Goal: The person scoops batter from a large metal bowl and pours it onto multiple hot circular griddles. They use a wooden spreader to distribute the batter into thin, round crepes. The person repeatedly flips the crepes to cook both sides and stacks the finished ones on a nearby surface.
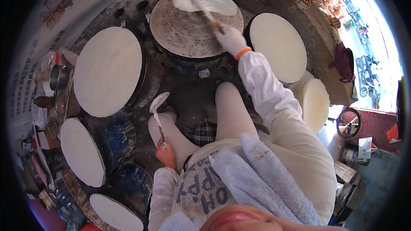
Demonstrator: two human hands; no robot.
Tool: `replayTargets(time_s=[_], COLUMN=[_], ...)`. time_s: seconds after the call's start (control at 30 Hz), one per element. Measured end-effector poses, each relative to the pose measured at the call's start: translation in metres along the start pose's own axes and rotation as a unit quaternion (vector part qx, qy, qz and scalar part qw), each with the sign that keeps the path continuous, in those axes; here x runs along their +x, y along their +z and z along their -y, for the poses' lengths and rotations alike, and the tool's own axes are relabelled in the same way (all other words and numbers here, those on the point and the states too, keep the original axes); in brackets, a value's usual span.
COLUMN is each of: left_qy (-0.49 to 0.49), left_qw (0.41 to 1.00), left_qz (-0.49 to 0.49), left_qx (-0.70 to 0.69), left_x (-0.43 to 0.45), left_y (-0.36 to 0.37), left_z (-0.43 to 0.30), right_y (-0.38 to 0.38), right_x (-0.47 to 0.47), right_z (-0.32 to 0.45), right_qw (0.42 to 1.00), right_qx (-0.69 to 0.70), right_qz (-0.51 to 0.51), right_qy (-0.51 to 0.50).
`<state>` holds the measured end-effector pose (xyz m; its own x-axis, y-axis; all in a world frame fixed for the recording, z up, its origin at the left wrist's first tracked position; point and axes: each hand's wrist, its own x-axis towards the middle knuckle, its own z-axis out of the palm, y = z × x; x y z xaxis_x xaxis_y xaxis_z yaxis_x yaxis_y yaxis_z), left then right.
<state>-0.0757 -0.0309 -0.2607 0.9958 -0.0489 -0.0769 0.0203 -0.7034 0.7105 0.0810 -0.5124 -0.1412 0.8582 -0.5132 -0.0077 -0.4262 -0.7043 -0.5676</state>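
Note:
My right hand point(231, 40), in a white glove with an orange band at the wrist, grips the handle of a batter spreader point(205, 12), blurred by motion. The spreader reaches over a round griddle point(189, 35). Wet white batter point(215, 1) covers part of the griddle's far side; the nearer surface is bare and streaked. My bare left hand point(166, 154) is closed around the handle of a ladle point(158, 106), held upright near my left knee. White batter coats the ladle's bowl and shaft.
Round griddles covered with pale batter sheets stand at left point(107, 72), lower left point(83, 152), bottom left point(114, 213) and right point(277, 46). A stack of flat pancakes point(314, 106) lies at right. A metal pot point(57, 77) sits among clutter by the left wall.

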Motion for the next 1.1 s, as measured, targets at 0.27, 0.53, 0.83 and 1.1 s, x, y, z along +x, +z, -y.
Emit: replayTargets(time_s=[0.27, 0.53, 0.83, 1.1], left_qy=[-0.005, -0.031, -0.042, -0.056], left_qw=[1.0, 0.999, 0.998, 0.998], left_qz=[0.011, 0.009, -0.012, -0.007], left_qx=[0.005, 0.018, 0.054, 0.042], left_x=[0.0, -0.004, -0.012, -0.012], left_y=[0.003, 0.0, 0.002, -0.001], left_z=[-0.006, -0.017, -0.009, -0.021], right_y=[-0.009, -0.03, -0.019, -0.04], right_x=[0.084, 0.026, 0.06, 0.052], right_z=[-0.074, -0.03, -0.041, -0.047], right_qw=[0.99, 0.987, 0.962, 0.981], right_qx=[0.026, -0.065, -0.026, -0.119], right_qz=[0.12, 0.098, 0.158, 0.068], right_qy=[-0.064, -0.112, -0.22, -0.136])
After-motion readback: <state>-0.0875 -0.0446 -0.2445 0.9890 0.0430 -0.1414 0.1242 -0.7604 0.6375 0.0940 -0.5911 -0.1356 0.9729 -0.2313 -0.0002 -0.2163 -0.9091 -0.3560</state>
